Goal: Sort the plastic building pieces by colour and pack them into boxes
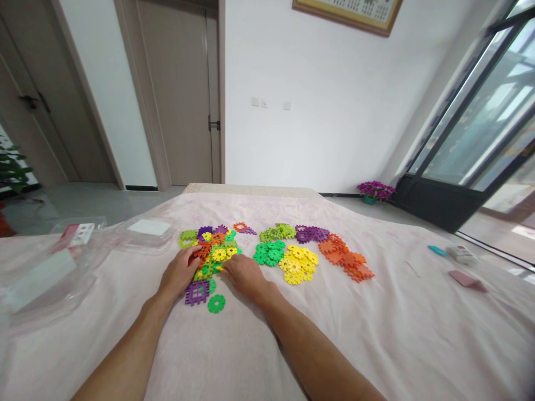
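A mixed heap of plastic interlocking building pieces, square and flower-shaped, lies between my hands. At the heap's left side my left hand [180, 271] is curled, thumb and fingers closed about an orange square piece [203, 252]. From the right, my right hand [246, 274] reaches in with bent fingers; a bit of yellow piece [219, 269] shows at its fingertips, the rest hidden. Yellow flower pieces [219, 255] lie on top of the heap. Nearer me are a purple square piece [196, 293] and a green flower piece [216, 303].
Right of the heap lie single-colour piles: light green [277, 231], green [270, 253], yellow [298, 264], purple [312, 233] and orange [345, 257]. Clear plastic containers [144, 231] stand on the left of the cloth-covered table [200, 356]. A white box [462, 255] sits far right.
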Motion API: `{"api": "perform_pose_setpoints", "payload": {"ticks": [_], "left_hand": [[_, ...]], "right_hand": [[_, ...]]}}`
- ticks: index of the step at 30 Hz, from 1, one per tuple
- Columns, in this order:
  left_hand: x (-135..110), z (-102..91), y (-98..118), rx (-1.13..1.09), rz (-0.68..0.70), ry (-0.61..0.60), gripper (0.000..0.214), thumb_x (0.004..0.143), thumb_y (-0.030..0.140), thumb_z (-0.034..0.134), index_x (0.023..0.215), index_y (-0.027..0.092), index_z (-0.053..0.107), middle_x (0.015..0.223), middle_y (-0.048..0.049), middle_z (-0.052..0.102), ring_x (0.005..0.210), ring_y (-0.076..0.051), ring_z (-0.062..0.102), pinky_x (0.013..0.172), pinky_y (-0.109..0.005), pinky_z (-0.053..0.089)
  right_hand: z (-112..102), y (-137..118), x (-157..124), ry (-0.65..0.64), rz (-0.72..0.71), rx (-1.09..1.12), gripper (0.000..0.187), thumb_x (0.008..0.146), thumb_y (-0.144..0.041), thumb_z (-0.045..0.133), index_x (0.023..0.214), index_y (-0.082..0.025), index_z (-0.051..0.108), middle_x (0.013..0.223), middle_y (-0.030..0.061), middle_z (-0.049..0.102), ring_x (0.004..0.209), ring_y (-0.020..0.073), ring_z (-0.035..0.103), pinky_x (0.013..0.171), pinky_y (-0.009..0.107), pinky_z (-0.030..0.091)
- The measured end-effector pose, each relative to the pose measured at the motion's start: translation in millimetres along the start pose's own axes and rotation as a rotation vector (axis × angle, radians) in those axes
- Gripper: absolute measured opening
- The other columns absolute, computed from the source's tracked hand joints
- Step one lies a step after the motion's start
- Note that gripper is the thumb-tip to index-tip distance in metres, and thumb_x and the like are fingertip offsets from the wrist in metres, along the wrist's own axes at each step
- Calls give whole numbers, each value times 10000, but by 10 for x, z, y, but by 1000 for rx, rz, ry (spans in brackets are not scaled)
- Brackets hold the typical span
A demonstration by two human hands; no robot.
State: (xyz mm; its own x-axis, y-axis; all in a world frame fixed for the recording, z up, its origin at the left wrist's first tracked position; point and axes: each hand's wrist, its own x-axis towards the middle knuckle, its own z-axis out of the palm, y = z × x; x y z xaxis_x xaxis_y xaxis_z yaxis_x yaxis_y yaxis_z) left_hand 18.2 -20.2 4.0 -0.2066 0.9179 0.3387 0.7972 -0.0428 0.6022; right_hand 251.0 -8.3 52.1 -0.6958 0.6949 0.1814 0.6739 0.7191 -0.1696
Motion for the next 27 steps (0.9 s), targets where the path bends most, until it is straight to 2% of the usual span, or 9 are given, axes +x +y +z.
{"api": "perform_pose_setpoints", "payload": {"ticks": [5,9,12,15,17,19,22,24,27], "left_hand": [[10,9,-31,17,18,-13,430,899,361,439,1259,200,609,1339,-78,610,1247,-243,553,1096,-388,397],[9,3,-16,18,5,-15,424,902,368,438,1257,211,609,1346,-71,603,1250,-240,552,1086,-382,406],[7,2,-4,15,3,-16,425,898,361,438,1254,205,610,1339,-73,605,1244,-237,555,1087,-376,405],[8,5,-5,16,-2,-17,428,896,360,438,1257,208,608,1344,-71,600,1243,-235,557,1086,-373,405],[8,6,-6,14,-5,-14,429,894,360,440,1258,208,608,1344,-71,601,1242,-233,558,1086,-370,406],[6,5,-4,10,-6,-11,426,892,356,440,1253,206,610,1341,-72,606,1239,-234,561,1084,-372,409],[5,3,-2,6,-5,-8,424,890,355,442,1248,206,613,1334,-74,612,1231,-241,566,1076,-385,417],[6,4,-7,10,-5,-9,428,891,360,443,1255,209,610,1337,-74,610,1233,-242,566,1078,-389,416],[7,11,-25,11,2,-13,426,894,367,443,1259,216,606,1345,-68,602,1246,-234,557,1088,-379,405]], "right_hand": [[-31,143,35,82,163,64,261,1001,-271,423,1110,-218,655,1092,68,711,989,189,651,808,257,441],[-280,437,31,90,322,142,334,950,-231,485,1251,-212,629,1169,74,707,1059,189,642,868,252,428],[-565,714,-63,30,356,146,297,899,-181,503,1115,-192,707,1145,68,717,1035,180,642,851,234,422],[-809,992,-237,-17,449,111,309,852,-129,497,1036,-182,740,1043,60,743,931,170,662,760,217,419],[-915,1150,-361,-56,538,69,288,848,-138,501,972,-169,759,955,73,751,864,176,669,714,221,411],[-976,1259,-450,-39,635,3,282,859,-154,496,938,-156,767,927,99,749,856,190,671,710,232,406],[-994,1272,-460,46,682,-56,302,872,-161,478,966,-164,764,963,111,746,901,200,669,723,239,402],[-957,1167,-382,66,602,-29,301,870,-164,484,988,-190,759,977,86,747,913,186,664,722,227,399],[-807,885,-208,29,464,18,270,863,-173,508,963,-208,756,961,54,744,890,167,655,708,218,393]]}}
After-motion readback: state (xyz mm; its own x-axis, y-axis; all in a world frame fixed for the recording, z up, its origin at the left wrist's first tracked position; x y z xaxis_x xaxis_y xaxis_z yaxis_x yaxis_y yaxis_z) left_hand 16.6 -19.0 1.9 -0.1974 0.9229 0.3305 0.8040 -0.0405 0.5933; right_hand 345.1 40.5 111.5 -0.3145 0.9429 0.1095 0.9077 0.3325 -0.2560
